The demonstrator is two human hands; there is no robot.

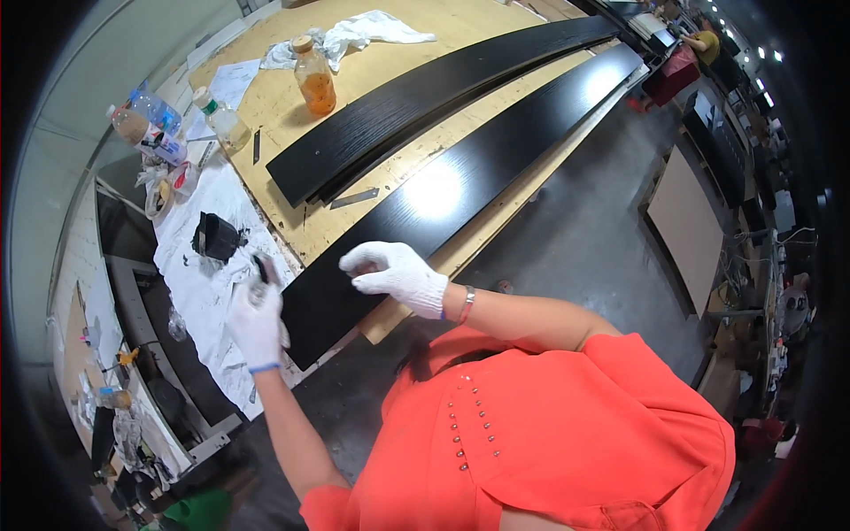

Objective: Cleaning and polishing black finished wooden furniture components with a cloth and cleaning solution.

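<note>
My left hand (257, 326), in a white knit glove, is closed around a small dark-ended tool (260, 267) whose kind is blurred. It hovers by the near end of a long black board (425, 199) with faint wood grain and a bright glare spot. Over that board my right hand (400, 278), also gloved, has its fingers curved with a gap to the thumb; nothing shows between them. Just beyond my left hand, a black-smeared cup (215, 236) sits on a stained white sheet (208, 310).
More long black boards (381, 104) lie stacked farther back on the yellowish table (266, 190). Near them are a metal strip (354, 198), an orange-liquid bottle (314, 80), a white cloth (372, 31) and several plastic bottles (158, 115). At far right, a person (704, 46) stands by equipment.
</note>
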